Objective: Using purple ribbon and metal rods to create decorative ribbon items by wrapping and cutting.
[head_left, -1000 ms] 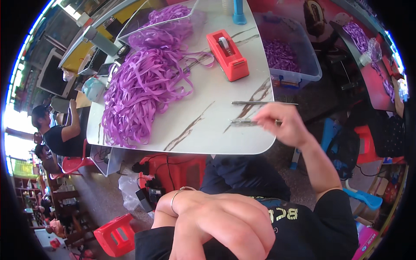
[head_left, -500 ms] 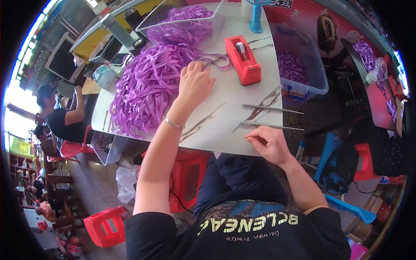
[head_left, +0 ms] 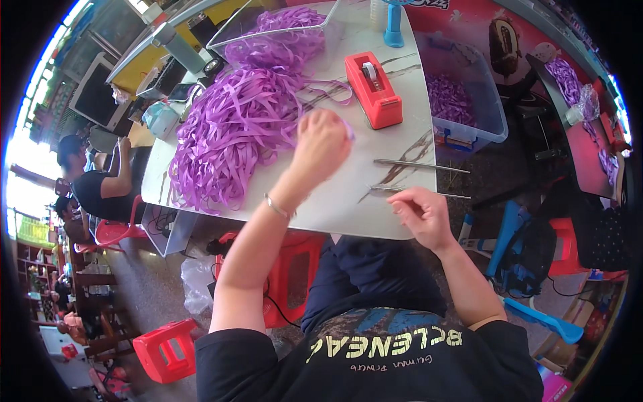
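Note:
My left hand (head_left: 324,146) is closed, held over the white marbled table (head_left: 321,208) to the right of a big heap of purple ribbons (head_left: 231,127). A bit of purple ribbon (head_left: 349,131) shows at its fingers; the rest of it is hidden. My right hand (head_left: 426,218) hovers at the table's near right edge, fingers curled in towards the thumb, with nothing seen in them. Just beyond it lie two thin metal rods, a farther rod (head_left: 422,165) and a nearer rod (head_left: 422,192), both jutting past the table edge.
A red tape dispenser (head_left: 374,90) stands beyond my hands. Behind the heap is a clear bin (head_left: 268,37) of ribbons. Right of the table sits another clear plastic bin (head_left: 479,137). A blue handheld fan (head_left: 394,30) stands at the far edge. Another person (head_left: 100,181) sits at the left.
My left hand has left the ribbon heap, moved right and nearer, and closed, with purple at its fingers. My right hand has shifted slightly right and up.

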Tool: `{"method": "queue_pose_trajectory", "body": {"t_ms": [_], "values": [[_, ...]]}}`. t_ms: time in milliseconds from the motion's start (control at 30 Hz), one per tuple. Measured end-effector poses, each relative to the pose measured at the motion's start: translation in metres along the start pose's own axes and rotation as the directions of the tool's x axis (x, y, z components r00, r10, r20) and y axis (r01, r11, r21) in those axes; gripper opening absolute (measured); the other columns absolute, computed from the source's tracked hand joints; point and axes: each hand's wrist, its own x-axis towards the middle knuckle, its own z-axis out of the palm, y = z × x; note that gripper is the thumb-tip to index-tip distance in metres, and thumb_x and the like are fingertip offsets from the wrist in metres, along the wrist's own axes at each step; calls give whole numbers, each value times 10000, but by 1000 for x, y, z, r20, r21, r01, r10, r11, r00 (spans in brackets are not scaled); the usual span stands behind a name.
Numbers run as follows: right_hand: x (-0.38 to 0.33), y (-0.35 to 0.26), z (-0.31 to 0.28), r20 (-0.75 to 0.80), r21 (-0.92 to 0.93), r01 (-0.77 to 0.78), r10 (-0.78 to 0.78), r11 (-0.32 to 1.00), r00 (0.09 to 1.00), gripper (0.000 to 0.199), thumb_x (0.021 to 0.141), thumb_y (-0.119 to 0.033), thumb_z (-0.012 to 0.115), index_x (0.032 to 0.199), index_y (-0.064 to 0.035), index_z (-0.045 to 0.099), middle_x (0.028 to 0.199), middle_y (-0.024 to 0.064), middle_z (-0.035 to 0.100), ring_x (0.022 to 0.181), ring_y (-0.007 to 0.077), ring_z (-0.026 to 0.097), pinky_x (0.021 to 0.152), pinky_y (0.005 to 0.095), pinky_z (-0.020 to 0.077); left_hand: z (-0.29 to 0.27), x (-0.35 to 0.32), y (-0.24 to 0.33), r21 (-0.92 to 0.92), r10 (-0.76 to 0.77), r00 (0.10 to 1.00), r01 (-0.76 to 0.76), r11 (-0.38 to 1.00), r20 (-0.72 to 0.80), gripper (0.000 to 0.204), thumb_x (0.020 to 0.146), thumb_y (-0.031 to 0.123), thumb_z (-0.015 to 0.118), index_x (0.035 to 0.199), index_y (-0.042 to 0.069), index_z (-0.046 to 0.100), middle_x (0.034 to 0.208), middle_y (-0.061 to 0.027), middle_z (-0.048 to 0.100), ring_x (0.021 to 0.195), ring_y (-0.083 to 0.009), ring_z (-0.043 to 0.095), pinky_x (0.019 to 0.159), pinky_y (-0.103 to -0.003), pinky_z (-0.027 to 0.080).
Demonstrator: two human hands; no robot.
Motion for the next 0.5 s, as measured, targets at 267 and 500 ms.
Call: {"method": "queue_pose_trajectory", "body": {"t_ms": [267, 500], "values": [[0, -5, -3, -426, 165, 274, -182, 947, 886, 296, 820, -253, 616, 962, 5, 585, 977, 113, 553, 902, 163, 500, 713, 287, 422, -62, -43, 101, -797, 162, 956, 103, 596, 244, 82, 846, 89, 537, 870, 14, 512, 709, -78, 564, 674, -201, 570, 614, -305, 428], [-21, -43, -51, -120, 53, 388, -380, 920, 917, 242, 788, -189, 665, 917, 6, 603, 802, 107, 586, 649, 125, 559, 578, 217, 420, -90, -40, 126, -835, 231, 832, 538, -113, 505, 171, 890, 111, 498, 1011, -9, 482, 698, -23, 535, 636, -62, 512, 538, -186, 378]]}}
